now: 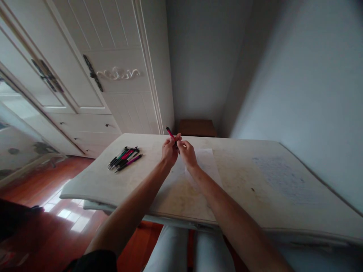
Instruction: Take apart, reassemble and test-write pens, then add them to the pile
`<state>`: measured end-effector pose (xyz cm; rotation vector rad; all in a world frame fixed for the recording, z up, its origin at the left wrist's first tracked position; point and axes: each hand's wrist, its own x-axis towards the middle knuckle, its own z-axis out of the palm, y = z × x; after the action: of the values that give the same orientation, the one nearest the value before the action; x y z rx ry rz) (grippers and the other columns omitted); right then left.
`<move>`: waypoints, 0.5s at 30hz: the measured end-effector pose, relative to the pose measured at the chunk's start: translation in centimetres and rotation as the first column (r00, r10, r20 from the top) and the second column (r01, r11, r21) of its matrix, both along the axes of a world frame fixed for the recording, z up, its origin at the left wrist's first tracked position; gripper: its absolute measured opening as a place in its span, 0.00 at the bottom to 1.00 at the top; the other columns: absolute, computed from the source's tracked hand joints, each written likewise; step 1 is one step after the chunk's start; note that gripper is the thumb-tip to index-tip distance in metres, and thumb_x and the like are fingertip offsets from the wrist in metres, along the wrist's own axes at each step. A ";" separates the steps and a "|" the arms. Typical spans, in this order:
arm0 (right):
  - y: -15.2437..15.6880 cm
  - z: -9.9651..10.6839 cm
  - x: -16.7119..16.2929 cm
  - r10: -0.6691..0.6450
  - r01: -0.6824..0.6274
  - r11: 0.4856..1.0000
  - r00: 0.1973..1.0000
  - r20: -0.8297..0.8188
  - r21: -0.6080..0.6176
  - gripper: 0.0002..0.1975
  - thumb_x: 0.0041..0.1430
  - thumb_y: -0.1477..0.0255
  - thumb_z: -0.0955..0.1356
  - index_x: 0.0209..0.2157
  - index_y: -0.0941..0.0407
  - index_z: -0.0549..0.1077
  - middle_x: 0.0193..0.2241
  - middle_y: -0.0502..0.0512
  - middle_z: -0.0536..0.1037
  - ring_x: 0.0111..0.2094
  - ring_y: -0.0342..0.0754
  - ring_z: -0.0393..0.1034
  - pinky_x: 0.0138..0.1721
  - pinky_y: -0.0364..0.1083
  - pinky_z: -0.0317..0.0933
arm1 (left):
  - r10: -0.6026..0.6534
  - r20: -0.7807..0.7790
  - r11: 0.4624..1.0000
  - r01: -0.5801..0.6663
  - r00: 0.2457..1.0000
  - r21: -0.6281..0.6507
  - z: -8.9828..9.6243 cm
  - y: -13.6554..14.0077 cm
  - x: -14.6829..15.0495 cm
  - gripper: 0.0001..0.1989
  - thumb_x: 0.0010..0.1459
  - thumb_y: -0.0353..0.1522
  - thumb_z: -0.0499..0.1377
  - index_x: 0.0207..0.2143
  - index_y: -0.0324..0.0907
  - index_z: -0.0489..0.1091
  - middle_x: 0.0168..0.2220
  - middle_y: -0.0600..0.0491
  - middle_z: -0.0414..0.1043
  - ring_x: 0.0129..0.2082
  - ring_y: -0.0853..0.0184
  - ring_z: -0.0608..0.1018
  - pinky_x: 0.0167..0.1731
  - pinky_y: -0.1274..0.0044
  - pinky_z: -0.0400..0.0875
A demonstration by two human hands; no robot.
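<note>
Above the far middle of the table, my left hand (169, 151) is closed round a pinkish-red pen (170, 132) with black ends. The pen leans up and to the left out of my fingers. My right hand (187, 152) is close against the left, its thumb and fingers pinched at the pen's dark lower end. The fingers partly hide that end. To the left lies a loose pile of several pens (124, 158) in black, green, red and purple. Beneath my hands is a white sheet of paper (208, 160).
The pale table (235, 181) has stains and a small dark mark (252, 189). Blue handwriting (280, 177) covers its right part. A white wardrobe (124, 68) stands behind on the left, a brown box-like piece (197, 127) beyond the far edge, a wall (312, 75) on the right.
</note>
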<state>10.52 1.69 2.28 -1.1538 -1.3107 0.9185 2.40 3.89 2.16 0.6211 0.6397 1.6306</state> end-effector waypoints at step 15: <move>-1.7 2.2 0.8 -0.075 0.051 0.995 0.951 0.299 0.086 0.19 0.61 0.59 0.60 0.22 0.54 0.68 0.17 0.48 0.66 0.22 0.44 0.60 0.26 0.42 0.52 | -0.152 0.015 0.986 0.153 0.988 -0.060 0.2 0.9 -1.7 0.08 0.60 0.35 0.54 0.29 0.41 0.65 0.48 0.45 0.76 0.51 0.61 0.75 0.38 0.73 0.70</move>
<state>11.35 0.00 4.48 -1.3038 -1.5311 0.6546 0.74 4.77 2.32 0.6023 0.6175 1.4656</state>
